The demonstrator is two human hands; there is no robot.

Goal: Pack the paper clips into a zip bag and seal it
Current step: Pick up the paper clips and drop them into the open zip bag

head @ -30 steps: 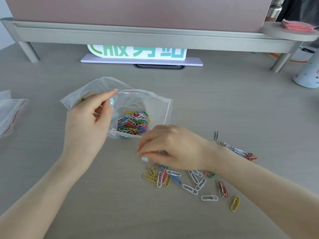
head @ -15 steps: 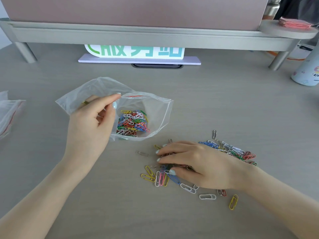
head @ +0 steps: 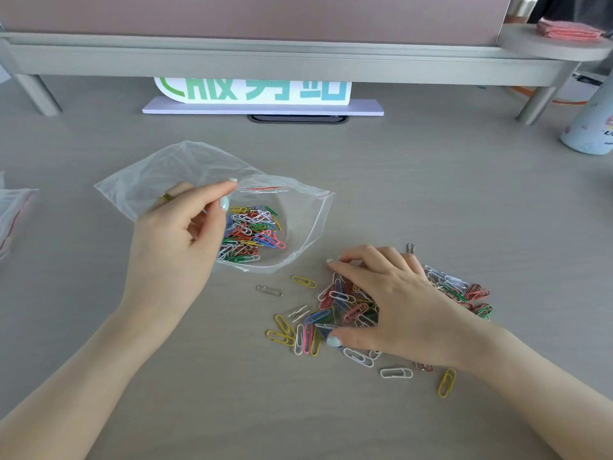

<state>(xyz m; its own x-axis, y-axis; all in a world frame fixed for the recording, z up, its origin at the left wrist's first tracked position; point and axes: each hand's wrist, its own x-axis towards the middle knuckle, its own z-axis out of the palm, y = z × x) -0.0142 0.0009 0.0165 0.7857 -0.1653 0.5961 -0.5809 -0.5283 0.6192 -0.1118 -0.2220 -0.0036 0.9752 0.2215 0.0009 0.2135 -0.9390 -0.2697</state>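
A clear zip bag (head: 298,220) with a red seal line lies on the grey desk, its mouth held open toward the right. Inside it sits a heap of coloured paper clips (head: 252,234). My left hand (head: 179,240) pinches the bag's upper lip between thumb and forefinger. A scatter of loose paper clips (head: 335,307) lies on the desk in front of the bag. My right hand (head: 394,307) rests palm down on that pile, fingers curled over several clips and raking them together.
More zip bags (head: 13,214) lie at the left edge. A raised shelf (head: 265,58) spans the back with a white sign (head: 252,91) under it. A pale bottle (head: 590,127) stands at the right edge.
My right hand has left the bag's mouth, moved right and down onto the loose clips and gathered them inward. My left hand still holds the bag open.
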